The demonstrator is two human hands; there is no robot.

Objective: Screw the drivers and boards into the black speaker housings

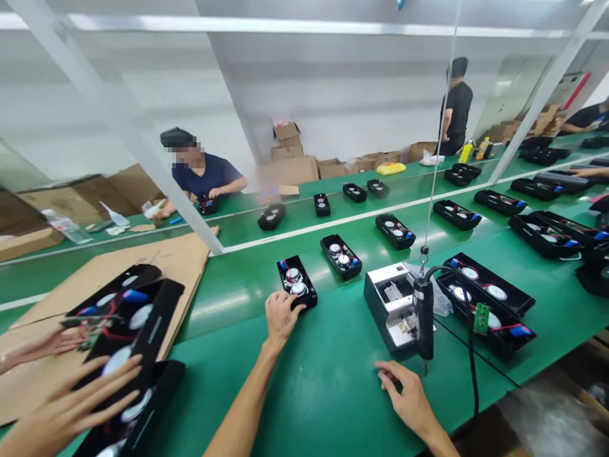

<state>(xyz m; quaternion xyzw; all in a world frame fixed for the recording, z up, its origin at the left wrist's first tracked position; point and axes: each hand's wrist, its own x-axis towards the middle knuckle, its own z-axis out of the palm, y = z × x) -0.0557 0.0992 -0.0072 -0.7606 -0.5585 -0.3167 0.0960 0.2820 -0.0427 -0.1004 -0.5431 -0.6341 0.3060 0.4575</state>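
My left hand [282, 318] has its fingers closed over the near end of a black speaker housing [304, 279], which lies on the green bench with two round silver speakers, red wires and a blue part inside. Lower right, my right hand [405, 395] hovers over the green bench top [328, 381], holding nothing, its index finger and thumb apart. Just beyond it stand a grey screw feeder [387, 304] and a black electric screwdriver [423, 311], hanging bit down from a cable.
At left, a co-worker's hands [71, 406] are on stacked speaker housings [152, 330] over a cardboard sheet [195, 273]. More housings [394, 230] line the belt. Beside the feeder, two open housings [509, 292] carry a green circuit board [481, 318]. Another person [204, 171] works across.
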